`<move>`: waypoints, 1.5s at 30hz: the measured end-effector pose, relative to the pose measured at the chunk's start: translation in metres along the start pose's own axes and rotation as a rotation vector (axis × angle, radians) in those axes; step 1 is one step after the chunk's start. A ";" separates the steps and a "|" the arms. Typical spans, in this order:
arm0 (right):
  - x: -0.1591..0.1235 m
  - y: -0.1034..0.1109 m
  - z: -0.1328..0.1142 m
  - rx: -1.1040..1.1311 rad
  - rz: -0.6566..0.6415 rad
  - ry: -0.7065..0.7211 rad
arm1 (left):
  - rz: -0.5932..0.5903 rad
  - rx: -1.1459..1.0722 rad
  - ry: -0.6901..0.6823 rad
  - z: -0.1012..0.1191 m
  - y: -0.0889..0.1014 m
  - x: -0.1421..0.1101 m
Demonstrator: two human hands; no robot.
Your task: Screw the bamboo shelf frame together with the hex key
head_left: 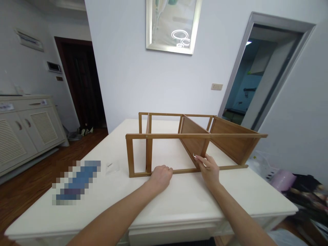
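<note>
A brown wooden shelf rack (169, 136) lies on its side on the white table (176, 203). My left hand (161, 177) is closed round the rack's near lower rail, left of the middle shelf board. Beside that board (192, 138), my right hand (210, 169) pinches a small bent metal hex key (194, 155). Its short end sticks out past my fingertips, and the rest is hidden by the hand. The right hand is next to the lower rail, where this board meets it.
On the table's left lie a small clear bag (112, 166) with a screw-like piece and a pixelated blue object (82, 179). A white wall with a framed picture (174, 48) stands behind. A pink item (282, 181) and clutter are at the right.
</note>
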State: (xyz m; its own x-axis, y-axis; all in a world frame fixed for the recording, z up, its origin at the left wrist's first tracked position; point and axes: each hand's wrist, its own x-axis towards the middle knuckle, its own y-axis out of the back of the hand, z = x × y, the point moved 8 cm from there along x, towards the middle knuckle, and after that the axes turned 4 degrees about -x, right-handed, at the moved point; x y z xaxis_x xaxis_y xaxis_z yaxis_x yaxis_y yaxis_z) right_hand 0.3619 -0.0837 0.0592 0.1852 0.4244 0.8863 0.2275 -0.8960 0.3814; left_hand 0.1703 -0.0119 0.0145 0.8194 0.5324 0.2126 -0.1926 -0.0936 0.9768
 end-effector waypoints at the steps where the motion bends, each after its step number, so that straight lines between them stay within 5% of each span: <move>1: -0.001 0.000 0.000 -0.002 -0.002 0.004 | 0.000 0.003 -0.004 0.002 0.001 -0.001; 8: 0.000 0.006 -0.008 -0.005 0.044 0.007 | 0.081 -0.027 -0.041 0.017 0.010 -0.017; 11: 0.003 0.020 -0.022 -0.071 0.147 0.052 | 0.448 -0.077 -0.125 0.016 0.061 -0.041; 15: 0.003 0.037 -0.044 -0.183 0.239 0.076 | 1.030 -0.059 -0.053 -0.025 0.154 -0.085; 17: 0.003 0.037 -0.059 -0.140 0.243 0.078 | 1.191 -0.022 0.032 -0.050 0.187 -0.098; 19: 0.005 0.030 -0.079 -0.010 0.197 0.108 | 1.196 0.009 0.063 -0.068 0.203 -0.096; 24: 0.027 0.011 -0.146 0.287 0.129 0.246 | 1.036 0.037 0.014 -0.081 0.189 -0.079; 30: 0.059 -0.002 -0.207 0.451 0.077 0.297 | 1.353 -0.201 0.134 -0.092 0.173 -0.101; 33: 0.062 -0.014 -0.224 0.486 0.049 0.326 | 1.344 -0.424 0.214 -0.101 0.159 -0.102; 39: 0.044 -0.047 -0.220 0.482 0.026 0.356 | 1.246 -0.773 0.371 -0.130 0.135 -0.102; 43: 0.022 -0.067 -0.196 0.428 -0.201 0.356 | 0.964 -0.955 0.406 -0.147 0.118 -0.089; 45: 0.009 -0.069 -0.178 0.404 -0.320 0.368 | 0.926 -0.995 0.401 -0.151 0.115 -0.086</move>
State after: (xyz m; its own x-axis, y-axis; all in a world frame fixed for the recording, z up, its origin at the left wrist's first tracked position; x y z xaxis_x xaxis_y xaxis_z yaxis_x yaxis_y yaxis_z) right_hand 0.1776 -0.0414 0.0880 -0.2764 0.5255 0.8047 0.5732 -0.5819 0.5769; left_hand -0.0038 0.0582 0.1042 0.0148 0.8213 0.5704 -0.9996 -0.0021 0.0289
